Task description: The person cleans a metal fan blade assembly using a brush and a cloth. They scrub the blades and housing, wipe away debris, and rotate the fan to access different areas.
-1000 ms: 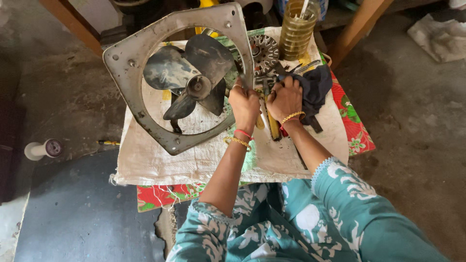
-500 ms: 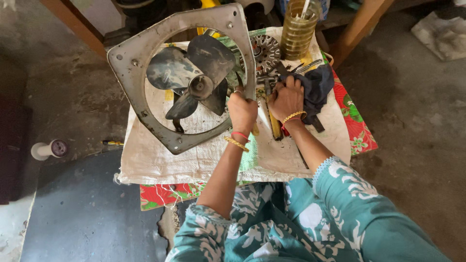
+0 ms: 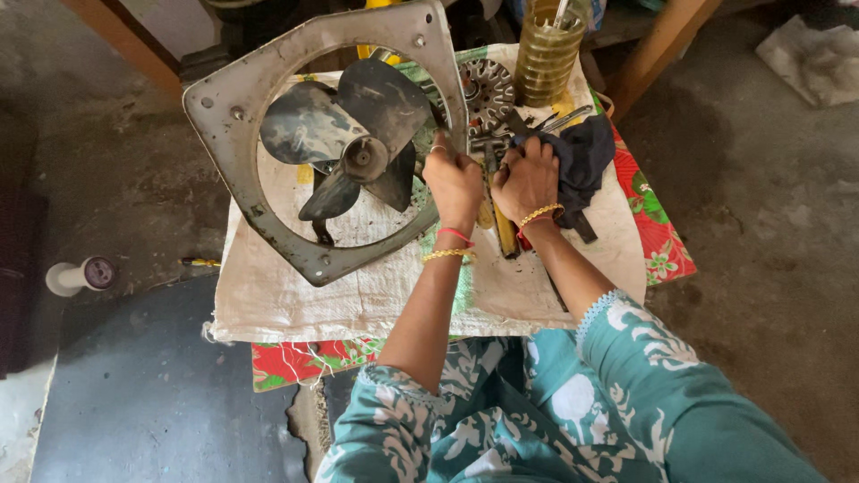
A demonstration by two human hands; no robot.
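A grimy exhaust fan with a square metal frame (image 3: 234, 98) and dark blades (image 3: 358, 134) stands tilted on a white woven sack (image 3: 295, 295). My left hand (image 3: 454, 183) grips the frame's right edge, fingers closed around it. My right hand (image 3: 526, 182) is beside it, closed on a dark blue cloth (image 3: 583, 156) that presses against the fan's right side. Both wrists wear bangles. What the cloth touches under my right hand is hidden.
A perforated round metal part (image 3: 486, 92) and a yellowish ribbed glass (image 3: 548, 54) with a tool in it stand behind my hands. Yellow-handled tools (image 3: 503, 234) lie on the sack. A red floral cloth (image 3: 662, 250) lies underneath. A white roll (image 3: 80, 275) rests on the floor at left.
The view has shifted slightly. My hands stay at the fan's right edge, the left gripping the frame a little higher, the right still working the cloth.
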